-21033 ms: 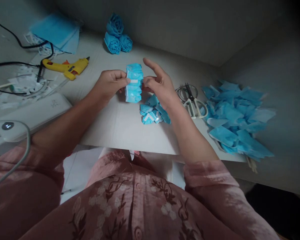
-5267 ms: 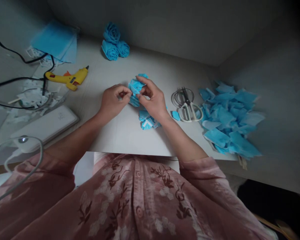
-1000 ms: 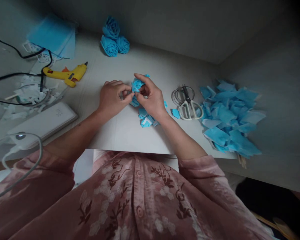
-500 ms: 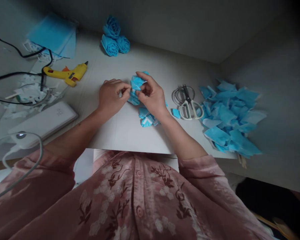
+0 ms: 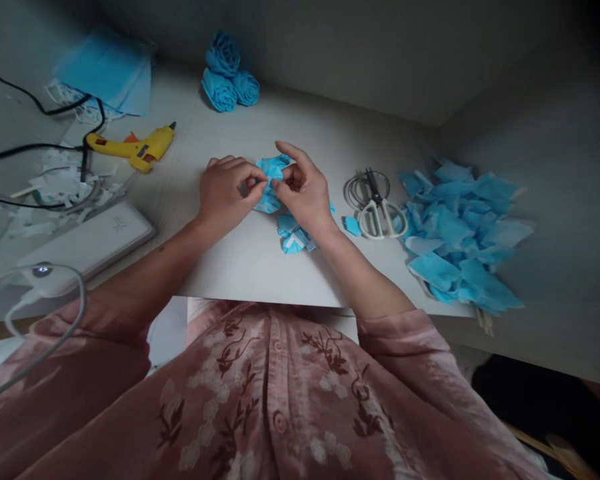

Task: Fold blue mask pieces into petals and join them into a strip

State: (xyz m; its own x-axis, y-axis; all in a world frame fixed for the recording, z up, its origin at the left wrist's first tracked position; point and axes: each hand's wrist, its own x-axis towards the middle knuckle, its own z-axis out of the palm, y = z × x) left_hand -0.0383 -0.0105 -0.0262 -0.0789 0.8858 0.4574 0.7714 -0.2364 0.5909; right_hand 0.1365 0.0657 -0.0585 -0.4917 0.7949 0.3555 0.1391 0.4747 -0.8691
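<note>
Ruffled blue piece (image 5: 279,162) at clock centre, between both hands, partly hidden by fingers. Left hand (image 5: 230,190) at nine, thumb and forefinger pinching it; right hand (image 5: 304,192) at three, pinching it too, forefinger raised. Small blue heap (image 5: 293,241) at five on tabletop (image 5: 250,267), just below right hand. White-handled scissors (image 5: 377,217) between three and four; larger blue pile (image 5: 455,227) beyond. Three blue rosettes (image 5: 221,89) at eleven, clustered. Yellow glue gun (image 5: 147,149) between nine and ten, nozzle turned toward one.
</note>
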